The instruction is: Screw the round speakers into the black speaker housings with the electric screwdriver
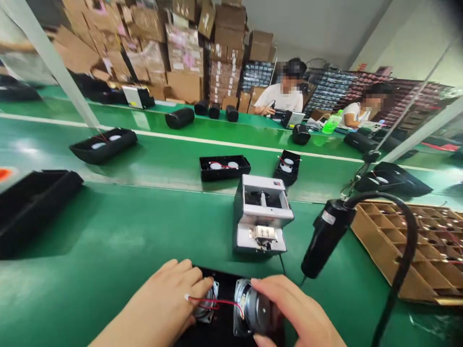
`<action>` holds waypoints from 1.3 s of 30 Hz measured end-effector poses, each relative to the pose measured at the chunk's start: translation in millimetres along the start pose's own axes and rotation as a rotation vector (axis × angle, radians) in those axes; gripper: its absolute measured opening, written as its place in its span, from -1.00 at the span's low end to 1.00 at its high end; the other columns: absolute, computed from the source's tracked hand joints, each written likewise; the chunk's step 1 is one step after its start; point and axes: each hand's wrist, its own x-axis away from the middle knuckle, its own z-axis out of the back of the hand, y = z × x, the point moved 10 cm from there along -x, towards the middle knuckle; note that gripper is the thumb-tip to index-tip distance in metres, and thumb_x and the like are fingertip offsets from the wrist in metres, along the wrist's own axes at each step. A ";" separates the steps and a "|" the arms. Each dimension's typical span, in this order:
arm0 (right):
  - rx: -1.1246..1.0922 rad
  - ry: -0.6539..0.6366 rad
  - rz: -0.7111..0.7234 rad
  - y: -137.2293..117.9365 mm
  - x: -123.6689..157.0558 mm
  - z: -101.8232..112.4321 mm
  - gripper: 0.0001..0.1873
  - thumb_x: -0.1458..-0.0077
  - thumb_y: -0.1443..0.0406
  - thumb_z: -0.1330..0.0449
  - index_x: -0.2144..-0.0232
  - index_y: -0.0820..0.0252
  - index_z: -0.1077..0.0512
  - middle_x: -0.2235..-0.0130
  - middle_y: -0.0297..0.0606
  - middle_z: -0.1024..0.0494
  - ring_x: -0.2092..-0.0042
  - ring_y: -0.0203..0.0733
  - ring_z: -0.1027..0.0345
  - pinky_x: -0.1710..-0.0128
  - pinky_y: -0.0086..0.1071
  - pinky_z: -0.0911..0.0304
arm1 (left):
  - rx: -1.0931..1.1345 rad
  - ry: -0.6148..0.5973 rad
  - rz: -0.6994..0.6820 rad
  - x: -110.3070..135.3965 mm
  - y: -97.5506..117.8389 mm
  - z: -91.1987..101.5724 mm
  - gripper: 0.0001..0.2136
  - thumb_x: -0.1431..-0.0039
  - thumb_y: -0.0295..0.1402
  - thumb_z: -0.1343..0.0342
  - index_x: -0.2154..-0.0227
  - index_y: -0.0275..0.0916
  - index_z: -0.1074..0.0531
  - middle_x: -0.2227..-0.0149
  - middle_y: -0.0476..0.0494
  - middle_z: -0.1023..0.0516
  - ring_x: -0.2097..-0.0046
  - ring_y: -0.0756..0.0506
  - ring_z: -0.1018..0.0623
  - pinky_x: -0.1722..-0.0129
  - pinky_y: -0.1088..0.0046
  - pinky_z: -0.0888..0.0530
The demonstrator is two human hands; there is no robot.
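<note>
Low in front of me lies a black speaker housing point(224, 331), partly hidden by my hands. My left hand point(171, 296) curls its fingers over the left speaker driver point(213, 301), covering most of it. Between thumb and fingers, my right hand point(300, 311) grips the round magnet of the right speaker driver point(257, 308), which looks slightly tilted over the housing. A red wire point(226, 302) with a small white plug runs between the two drivers. Beyond the housing stands a grey screw feeder point(265, 214). An electric screwdriver point(327, 236) hangs to its right, tip down.
A divided cardboard box point(383, 255) with wired parts sits at right. Black housings with drivers point(224, 167) rest on the belt, and a larger black shell point(34, 207) is at left. Two people point(280, 99) work across the line before stacked cartons point(227, 58).
</note>
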 end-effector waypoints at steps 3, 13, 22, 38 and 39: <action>0.220 0.053 0.113 -30.2 -11.8 18.0 -0.33 -0.06 0.29 -0.48 -0.20 0.00 -0.43 0.15 -0.33 -0.79 0.48 -0.27 -0.57 0.50 -0.43 -0.52 | 0.049 -0.079 0.005 -1.4 2.4 4.9 -0.41 -0.05 -0.52 -0.62 -0.16 -0.07 -0.66 0.07 -0.05 -0.76 0.06 -0.28 -0.68 0.02 0.18 -0.43; 0.309 -0.184 0.041 -29.8 -23.2 7.9 -0.44 -0.18 0.29 -0.47 -0.20 0.04 -0.49 -0.05 -0.35 -0.84 0.11 -0.10 -0.80 0.22 -0.28 -0.65 | 0.093 -0.077 -0.030 -1.8 3.9 18.1 -0.45 -0.08 -0.47 -0.65 -0.14 -0.05 -0.68 0.07 -0.03 -0.77 0.08 -0.30 -0.72 0.03 0.08 -0.43; 0.436 -0.495 -0.141 -10.4 -25.9 -19.6 -0.46 -0.12 0.33 -0.55 -0.13 -0.01 -0.58 0.00 -0.38 -0.82 0.16 0.03 -0.77 0.26 -0.13 -0.57 | 0.244 0.141 -0.137 3.6 7.8 41.6 -0.55 -0.18 -0.62 -0.42 -0.06 -0.03 -0.62 0.13 0.14 -0.77 0.23 -0.17 -0.68 0.15 0.17 -0.36; 0.500 -0.642 -0.150 -13.6 -27.1 -38.1 -0.48 -0.26 0.27 -0.51 -0.22 0.09 -0.55 -0.15 -0.23 -0.80 0.06 0.13 -0.79 0.29 -0.02 -0.55 | 0.312 0.146 -0.118 14.5 0.4 27.2 -0.52 -0.36 -0.58 -0.13 -0.21 0.06 -0.51 0.00 0.12 -0.78 0.14 -0.18 -0.66 0.09 0.16 -0.35; 0.485 -0.648 -0.163 -12.4 -26.2 -38.3 -0.49 -0.28 0.26 -0.50 -0.23 0.08 -0.55 -0.14 -0.24 -0.80 0.06 0.13 -0.78 0.27 -0.02 -0.56 | 0.296 0.148 -0.113 16.7 -1.6 25.1 -0.52 -0.36 -0.57 -0.15 -0.23 0.06 -0.50 -0.03 0.12 -0.78 0.12 -0.18 -0.66 0.06 0.15 -0.35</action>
